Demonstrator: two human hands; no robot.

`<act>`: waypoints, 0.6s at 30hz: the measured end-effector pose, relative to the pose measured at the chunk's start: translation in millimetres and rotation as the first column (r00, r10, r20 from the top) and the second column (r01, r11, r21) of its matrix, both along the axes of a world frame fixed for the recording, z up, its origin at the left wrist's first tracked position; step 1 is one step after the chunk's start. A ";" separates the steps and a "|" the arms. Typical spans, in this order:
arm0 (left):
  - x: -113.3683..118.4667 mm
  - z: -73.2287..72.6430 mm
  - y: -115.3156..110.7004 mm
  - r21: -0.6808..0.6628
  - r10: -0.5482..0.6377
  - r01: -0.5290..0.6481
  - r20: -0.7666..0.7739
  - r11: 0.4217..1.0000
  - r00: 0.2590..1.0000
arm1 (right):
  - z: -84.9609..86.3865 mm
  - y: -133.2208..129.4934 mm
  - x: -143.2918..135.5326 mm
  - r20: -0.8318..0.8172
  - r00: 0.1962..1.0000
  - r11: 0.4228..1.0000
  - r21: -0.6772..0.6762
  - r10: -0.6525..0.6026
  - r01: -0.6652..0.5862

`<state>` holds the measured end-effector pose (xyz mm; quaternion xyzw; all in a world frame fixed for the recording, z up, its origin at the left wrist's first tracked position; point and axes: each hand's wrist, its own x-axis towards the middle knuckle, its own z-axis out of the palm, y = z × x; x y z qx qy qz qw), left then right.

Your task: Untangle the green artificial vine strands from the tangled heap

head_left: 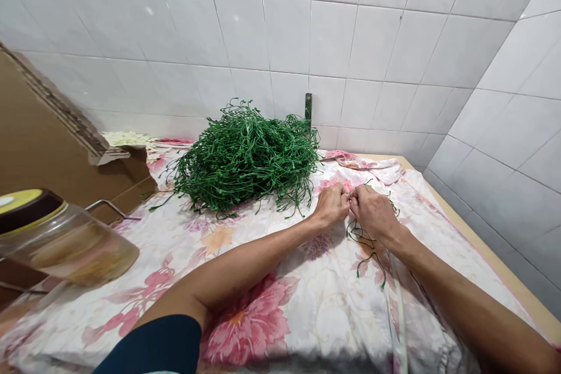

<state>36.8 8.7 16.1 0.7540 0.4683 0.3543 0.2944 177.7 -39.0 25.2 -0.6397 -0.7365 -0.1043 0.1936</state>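
Observation:
My left hand and my right hand meet fingertip to fingertip above the cloth, both closed in a pinch. Thin green artificial stems with small knobbed ends stick out around my right hand and trail below it. Whatever lies between my left fingertips is too small and covered to make out. Left of my hands rises a big tangled heap of the same green stems, with loose ends spilling toward my left wrist.
A floral cloth covers the table against a tiled wall. At left stand a clear jar with a yellow-and-brown lid and a cardboard box. Pale pieces lie behind the box. A whitish strip runs below my right forearm.

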 end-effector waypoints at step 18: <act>-6.0 -1.7 14.3 -0.549 -0.127 0.397 0.465 0.735 0.876 | 0.9 6.8 34.2 -0.298 0.903 0.949 0.031 0.309 -0.314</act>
